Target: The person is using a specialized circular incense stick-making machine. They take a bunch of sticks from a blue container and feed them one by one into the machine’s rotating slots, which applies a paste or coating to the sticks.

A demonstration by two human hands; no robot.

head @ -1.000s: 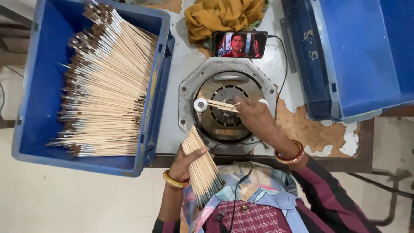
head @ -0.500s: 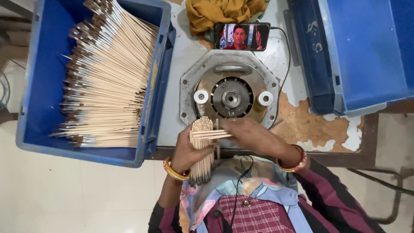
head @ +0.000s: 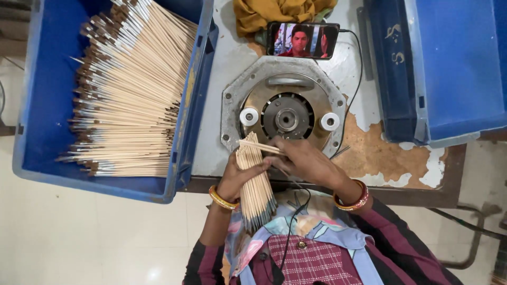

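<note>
Left hand (head: 240,177) is wrapped around a bundle of thin sticks (head: 255,182), clenched on it near the middle, dark tips fanning down toward the person's lap and pale ends pointing up at the machine. Right hand (head: 303,161) sits just beside it, fingers pinched on a single stick (head: 259,146) that lies crosswise over the top of the bundle. Both hands hover at the near edge of the table (head: 369,158), right in front of the round metal machine (head: 285,113) with its two white rollers (head: 249,116) on either side of the dark hub. Off to the left, a blue crate (head: 47,121) holds a big heap of the same pale sticks with dark tips, well apart from the hands. At the back of the table a phone (head: 302,40) stands on its side with its screen lit, a cable running from it down the right, and a yellow cloth (head: 277,11) is bunched behind it. A second blue crate (head: 449,63) sits on the right. Bangles ring both wrists.
</note>
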